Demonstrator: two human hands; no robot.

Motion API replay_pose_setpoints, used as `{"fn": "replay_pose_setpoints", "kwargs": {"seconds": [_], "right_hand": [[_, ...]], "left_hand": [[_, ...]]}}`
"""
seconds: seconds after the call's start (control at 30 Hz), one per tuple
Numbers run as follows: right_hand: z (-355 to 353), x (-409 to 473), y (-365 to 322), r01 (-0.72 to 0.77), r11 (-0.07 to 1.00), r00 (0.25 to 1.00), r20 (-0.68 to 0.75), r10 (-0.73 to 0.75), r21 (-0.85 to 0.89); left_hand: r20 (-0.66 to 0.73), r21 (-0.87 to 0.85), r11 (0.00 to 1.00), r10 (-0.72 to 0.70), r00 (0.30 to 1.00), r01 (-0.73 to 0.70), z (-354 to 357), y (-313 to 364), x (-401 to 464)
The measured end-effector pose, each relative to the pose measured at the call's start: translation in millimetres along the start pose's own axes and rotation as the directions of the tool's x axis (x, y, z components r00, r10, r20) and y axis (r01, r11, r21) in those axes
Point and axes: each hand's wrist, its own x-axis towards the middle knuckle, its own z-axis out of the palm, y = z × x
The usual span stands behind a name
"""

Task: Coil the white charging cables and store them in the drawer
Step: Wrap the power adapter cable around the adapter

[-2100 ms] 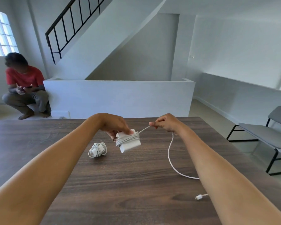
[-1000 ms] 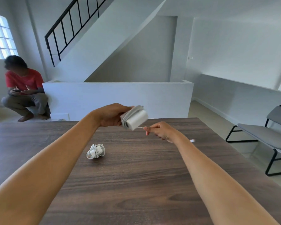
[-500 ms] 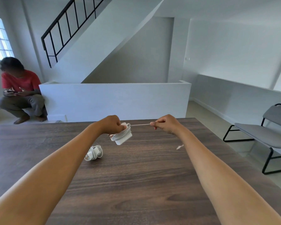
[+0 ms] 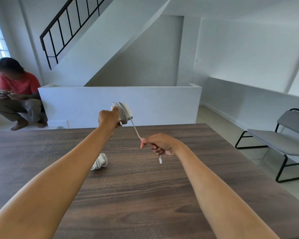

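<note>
Left hand (image 4: 109, 118): charger block (image 4: 123, 112) gripped, raised over table (image 4: 145, 195).
Right hand (image 4: 160, 144): cable (image 4: 135, 130) pinched taut, running diagonally upward to the block.
Writing: none legible.

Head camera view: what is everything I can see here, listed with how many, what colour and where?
charger: one, white, held up above the table's far edge, cable wound round it
cable: one, white, taut from charger to right hand, plug dangling below
coiled cable: one, white, lying on the table
table: one, dark wood, foreground
chair: one, grey seat, black frame, right
person: one, red shirt, crouching far left
railing: one, black, stairs upper left
left hand: grips charger
right hand: pinches cable
</note>
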Motion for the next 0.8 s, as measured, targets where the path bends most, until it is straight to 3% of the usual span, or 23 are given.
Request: {"fn": "replay_pose_setpoints", "kwargs": {"seconds": [0.17, 0.3, 0.37, 0.47, 0.63, 0.7, 0.8], "right_hand": [[8.8, 6.7, 12.5, -0.093, 0.996, 0.981, 0.167, 0.094, -0.012], [6.3, 5.9, 21.3, -0.119, 0.984, 0.987, 0.092, 0.132, -0.132], [-0.9, 4.9, 24.6, -0.08, 0.992, 0.997, -0.028, 0.078, -0.096], [-17.7, 1.3, 20.7, -0.018, 0.996, 0.985, -0.173, 0.004, -0.082], [-46.2, -5.5, 0.3, 0.07, 0.993, 0.939, -0.331, -0.097, -0.094], [-52.0, -6.8, -11.7, 0.08, 0.987, 0.928, -0.35, -0.125, -0.14], [-57.9, -9.5, -26.6, 0.054, 0.98, 0.913, -0.387, -0.127, -0.194]], "left_hand": [[0.235, -0.259, 0.961, -0.034, 0.971, 0.097, 0.7, 16.7, -14.3], [0.559, -0.359, 0.905, 0.012, 0.829, 0.229, -4.9, 23.6, -23.8], [0.702, -0.253, 0.95, 0.051, 0.71, 0.182, -9.8, 28.5, -26.3], [0.835, -0.024, 0.999, 0.033, 0.549, -0.023, -16.8, 33.1, -29.6], [0.921, 0.233, 0.939, -0.129, 0.367, -0.253, -17.9, 31.0, -39.5], [0.92, 0.326, 0.88, -0.21, 0.332, -0.345, -12.4, 29.7, -44.8], [0.877, 0.438, 0.76, -0.246, 0.412, -0.48, -6.7, 26.2, -46.3]]}}
